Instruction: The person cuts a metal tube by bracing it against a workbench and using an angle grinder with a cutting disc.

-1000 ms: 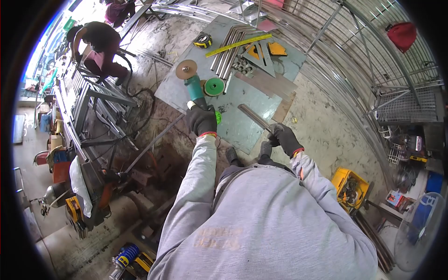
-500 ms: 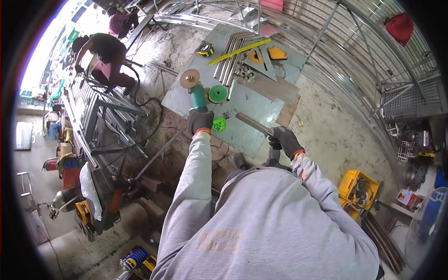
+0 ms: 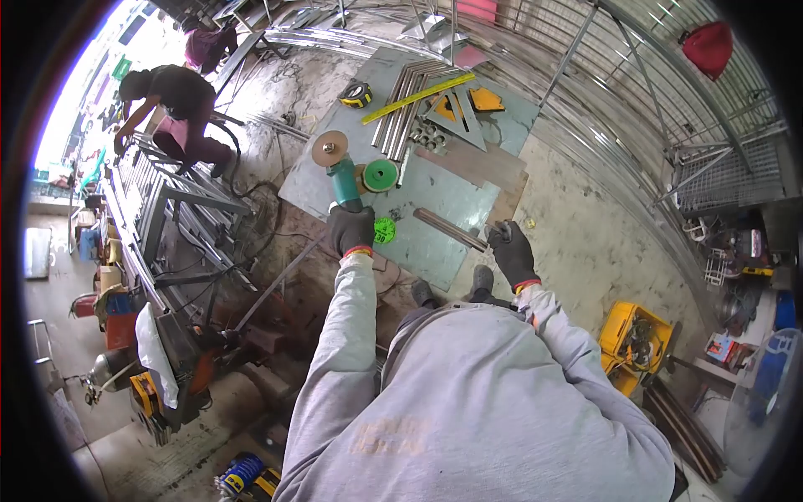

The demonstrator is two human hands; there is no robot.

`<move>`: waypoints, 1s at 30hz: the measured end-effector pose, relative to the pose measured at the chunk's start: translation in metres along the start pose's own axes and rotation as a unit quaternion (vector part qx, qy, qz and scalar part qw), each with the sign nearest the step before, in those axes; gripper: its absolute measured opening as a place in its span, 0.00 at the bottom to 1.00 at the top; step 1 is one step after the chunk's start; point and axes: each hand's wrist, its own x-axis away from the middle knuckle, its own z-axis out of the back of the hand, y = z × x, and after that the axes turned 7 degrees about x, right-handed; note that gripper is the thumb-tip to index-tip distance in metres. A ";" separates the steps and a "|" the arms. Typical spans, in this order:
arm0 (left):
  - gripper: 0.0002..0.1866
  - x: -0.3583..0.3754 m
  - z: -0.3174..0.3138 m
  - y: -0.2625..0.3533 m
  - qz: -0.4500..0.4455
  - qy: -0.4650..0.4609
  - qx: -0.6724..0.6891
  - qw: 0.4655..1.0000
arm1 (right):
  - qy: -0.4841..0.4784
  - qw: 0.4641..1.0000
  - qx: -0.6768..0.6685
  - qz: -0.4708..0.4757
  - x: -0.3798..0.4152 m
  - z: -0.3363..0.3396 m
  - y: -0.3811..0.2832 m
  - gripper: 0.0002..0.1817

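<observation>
My left hand (image 3: 351, 229), in a dark glove, is closed around the body of a teal angle grinder (image 3: 342, 186) with a round brown disc (image 3: 329, 148) at its far end. Beside the grinder lies a green disc (image 3: 380, 176), and a bright green round label (image 3: 384, 230) is near my fingers. A metal tube (image 3: 450, 229) lies aslant on the grey sheet (image 3: 418, 268). Just off the tube's near end is my gloved right hand (image 3: 512, 253), fingers curled together; a small greyish bit shows at the fingertips, too small to name.
Ahead lie bent metal tubes (image 3: 400, 105), a yellow ruler (image 3: 418, 99), a tape measure (image 3: 355, 94) and a set square (image 3: 458, 119). A person (image 3: 180, 113) bends over metal frames at left. A yellow crate (image 3: 636, 339) stands at right.
My right hand has drawn off the tube's end, slightly to the right; the tube now rests on the sheet. My left hand still holds the grinder. The view has shifted slightly.
</observation>
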 end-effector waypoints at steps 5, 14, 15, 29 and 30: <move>0.31 0.004 -0.002 0.001 -0.001 0.016 -0.021 1.000 | 0.196 0.924 0.243 0.221 -0.040 0.026 -0.054 0.27; 0.32 0.002 -0.002 0.002 0.026 0.011 -0.027 0.999 | 0.097 0.883 0.439 0.136 -0.175 0.020 -0.168 0.36; 0.31 0.001 -0.003 0.000 0.014 0.020 -0.026 0.999 | 0.077 0.887 0.447 0.093 -0.185 0.016 -0.171 0.36; 0.26 0.005 -0.008 0.001 -0.001 0.069 -0.005 0.998 | 0.051 0.819 0.538 0.191 -0.218 0.077 -0.153 0.31; 0.26 0.005 -0.008 0.002 0.001 0.068 -0.005 0.998 | 0.053 0.820 0.537 0.190 -0.217 0.078 -0.153 0.31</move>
